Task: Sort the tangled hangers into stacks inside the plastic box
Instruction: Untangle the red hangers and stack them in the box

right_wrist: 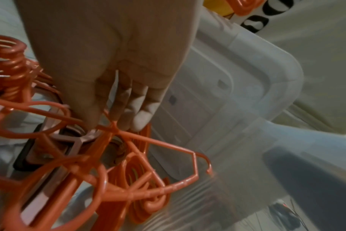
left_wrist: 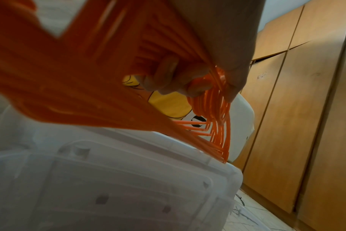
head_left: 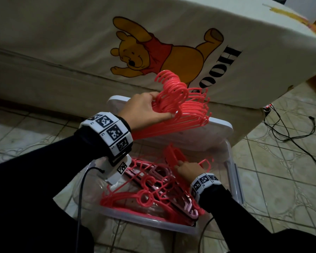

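From the head view, the left hand grips a neat bunch of pink plastic hangers above the clear plastic box. The right hand reaches into the tangled pink hangers inside that box.

From the left wrist, curled fingers clamp the bunch.

From the right wrist, fingers pinch one thin hanger.
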